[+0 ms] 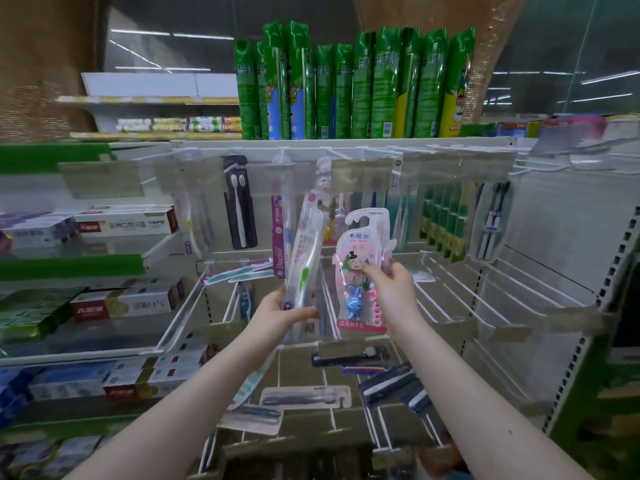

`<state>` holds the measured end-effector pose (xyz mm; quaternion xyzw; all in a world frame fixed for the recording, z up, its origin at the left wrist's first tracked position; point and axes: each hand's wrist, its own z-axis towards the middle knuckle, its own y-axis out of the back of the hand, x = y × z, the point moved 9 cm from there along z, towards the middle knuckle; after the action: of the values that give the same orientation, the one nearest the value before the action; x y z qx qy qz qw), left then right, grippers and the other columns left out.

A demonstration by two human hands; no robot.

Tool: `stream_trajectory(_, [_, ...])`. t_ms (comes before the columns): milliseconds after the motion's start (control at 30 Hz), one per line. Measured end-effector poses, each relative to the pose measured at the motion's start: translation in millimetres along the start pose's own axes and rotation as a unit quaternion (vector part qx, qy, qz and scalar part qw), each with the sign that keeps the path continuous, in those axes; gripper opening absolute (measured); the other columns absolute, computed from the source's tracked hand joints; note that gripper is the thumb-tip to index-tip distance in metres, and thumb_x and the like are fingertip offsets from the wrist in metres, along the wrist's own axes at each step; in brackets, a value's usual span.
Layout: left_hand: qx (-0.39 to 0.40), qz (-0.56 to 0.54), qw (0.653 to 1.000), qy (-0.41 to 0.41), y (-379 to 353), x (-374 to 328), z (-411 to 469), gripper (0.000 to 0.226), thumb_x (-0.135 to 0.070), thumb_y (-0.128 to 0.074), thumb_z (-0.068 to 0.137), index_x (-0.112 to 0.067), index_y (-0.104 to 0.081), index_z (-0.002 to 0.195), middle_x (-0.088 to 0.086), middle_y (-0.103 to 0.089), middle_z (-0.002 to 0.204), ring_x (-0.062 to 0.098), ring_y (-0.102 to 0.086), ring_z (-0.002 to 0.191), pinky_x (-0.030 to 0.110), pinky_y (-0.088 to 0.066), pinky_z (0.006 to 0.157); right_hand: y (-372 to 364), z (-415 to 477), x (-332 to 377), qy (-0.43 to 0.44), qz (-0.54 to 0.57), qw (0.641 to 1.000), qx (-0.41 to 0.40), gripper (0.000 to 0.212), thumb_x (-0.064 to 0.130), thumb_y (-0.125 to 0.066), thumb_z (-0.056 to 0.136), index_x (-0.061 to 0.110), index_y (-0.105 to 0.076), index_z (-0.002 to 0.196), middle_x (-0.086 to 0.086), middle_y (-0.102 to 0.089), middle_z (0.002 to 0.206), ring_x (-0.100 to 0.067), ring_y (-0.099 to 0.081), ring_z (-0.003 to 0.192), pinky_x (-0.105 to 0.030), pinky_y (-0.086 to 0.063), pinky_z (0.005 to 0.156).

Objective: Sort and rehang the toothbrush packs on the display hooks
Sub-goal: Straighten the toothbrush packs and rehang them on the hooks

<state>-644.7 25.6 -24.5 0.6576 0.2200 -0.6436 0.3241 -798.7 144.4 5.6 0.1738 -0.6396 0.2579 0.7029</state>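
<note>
While both arms reach toward the rack, L hand (282, 311) grips a clear toothbrush pack (304, 251) near its bottom, fingers (304, 312) curled round it, pack tilted w/ top to the right. R hand (391, 282) pinches a pink kids' pack (360, 271) at mid-height, upright, just beside the clear one. Both are held in front of the white display hooks (450, 289); a black pack (239, 202) hangs behind, loose packs (304, 396) lie below.

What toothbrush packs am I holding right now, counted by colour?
pink pack, pinched in the right hand: 1
clear pack with a green-and-white brush, gripped in the left hand: 1 visible; whether more sit behind it cannot be told
Total: 2
</note>
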Motion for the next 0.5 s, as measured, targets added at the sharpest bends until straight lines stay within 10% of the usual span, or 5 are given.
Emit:
stream_trajectory(133, [-0.071,-0.007,0.997,-0.023,3,-17,33,0.045,-0.007,-0.072,0.079,-0.009,-0.055,0.12,0.005,-0.07,0.092,0.016,-0.068,0.075,0.029,-0.056,0.064,0,40,8,0.022,0.0,1.0,0.004,0.016,0.021,-0.058,0.091,0.017,-0.058,0.107,-0.005,-0.068,0.107,-0.026,-0.065,0.101,-0.049,-0.049,0.095])
stream_trajectory(300, [-0.108,-0.023,0.994,-0.021,-4,-23,63,0.054,-0.019,-0.075,0.077,-0.018,-0.049,0.124,0.012,-0.064,0.118,0.03,-0.062,0.106,0.048,-0.049,0.095,3,81,17,0.036,0.002,0.999,0.009,0.009,0.024,-0.056,0.093,0.017,-0.056,0.099,-0.004,-0.066,0.101,-0.024,-0.064,0.098,-0.045,-0.051,0.091])
stream_trajectory(500, [-0.115,-0.045,0.987,-0.1,-7,-40,81,0.044,-0.008,-0.071,0.081,-0.011,-0.054,0.121,0.008,-0.071,0.095,0.024,-0.069,0.085,0.046,-0.053,0.088,-3,107,31,0.089,0.022,0.994,0.055,0.013,0.021,-0.051,0.096,0.011,-0.056,0.103,-0.008,-0.068,0.101,-0.015,-0.066,0.089,-0.026,-0.053,0.07])
